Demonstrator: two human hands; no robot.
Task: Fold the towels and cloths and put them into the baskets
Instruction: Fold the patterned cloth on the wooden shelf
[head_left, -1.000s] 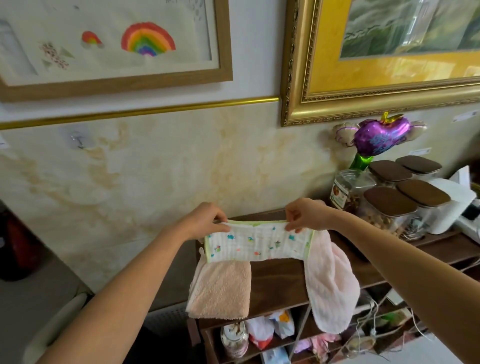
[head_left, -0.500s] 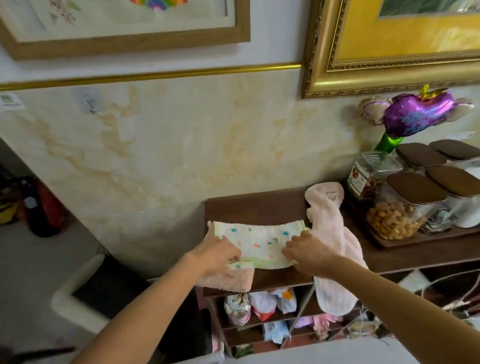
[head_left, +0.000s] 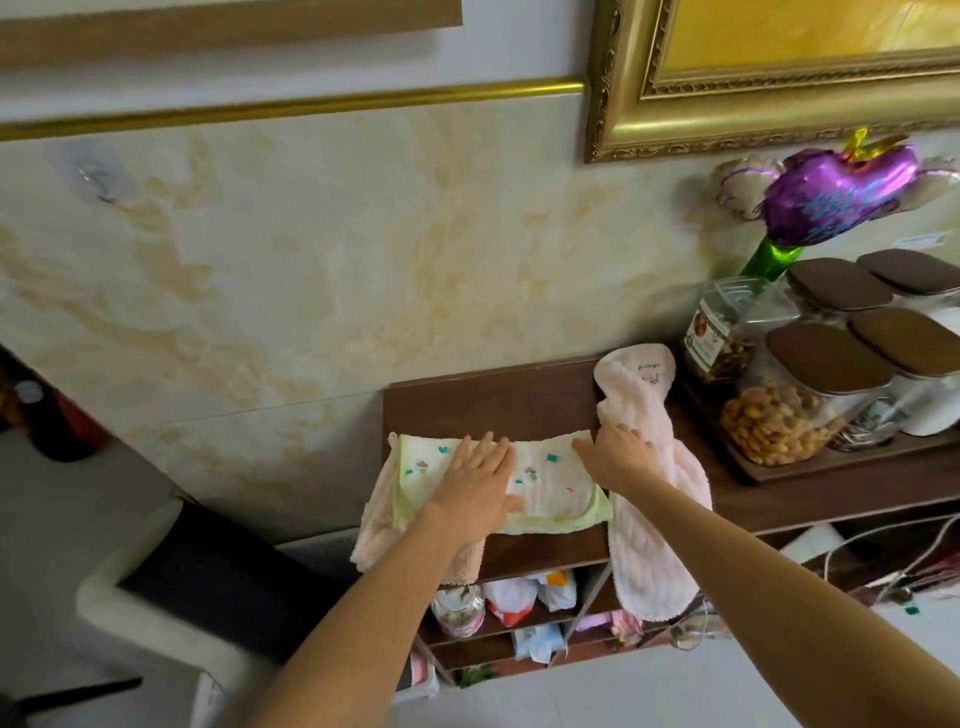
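A white cloth (head_left: 550, 480) with small coloured marks and a green edge is laid folded on the brown shelf top (head_left: 498, 402). It is pressed flat by the left hand (head_left: 475, 480), fingers straight and close together. The right hand (head_left: 618, 457) rests on its right end, fingers slightly bent. Pink towels (head_left: 649, 519) hang on both sides.

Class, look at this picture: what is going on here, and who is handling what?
A person is folding a white patterned cloth on a dark wooden shelf top. The left hand presses flat on it; the right hand rests at its right edge. Pink towels lie to either side, one hanging over the front edge. No basket shows.
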